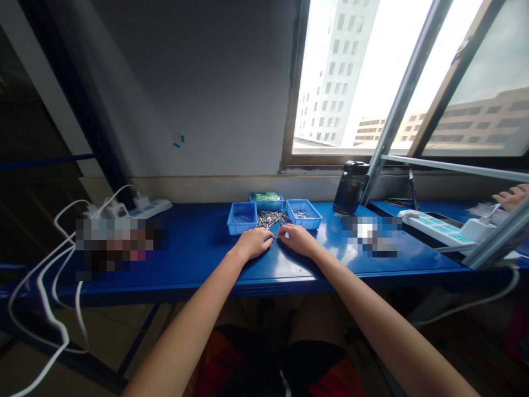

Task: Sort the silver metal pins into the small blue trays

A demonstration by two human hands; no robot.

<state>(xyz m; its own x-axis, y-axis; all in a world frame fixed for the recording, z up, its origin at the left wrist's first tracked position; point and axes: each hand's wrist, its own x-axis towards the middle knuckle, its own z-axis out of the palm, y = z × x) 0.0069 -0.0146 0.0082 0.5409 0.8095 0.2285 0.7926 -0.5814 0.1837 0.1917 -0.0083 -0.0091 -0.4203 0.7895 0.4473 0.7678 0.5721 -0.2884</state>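
My left hand (253, 243) rests low over the blue table with thumb and fingers pinched on a thin metal piece (271, 237). Close beside it, my right hand (297, 240) has its fingertips curled together at the other end of that piece; what they pinch is too small to make out. Just beyond both hands lies a pile of small metal pins (271, 218). A left blue bin (242, 225) and a right blue bin (306, 223) flank the pile, each with some metal pieces inside. Behind it, a third blue bin (252, 197) holds green packets (266, 196).
A dark bottle (350, 188) stands by the window post. Power strips lie at the left (151, 209) and right (433, 229), with white cables (43, 295) hanging over the left edge. Blurred items sit on both sides. Another person's hand (512, 197) shows at far right.
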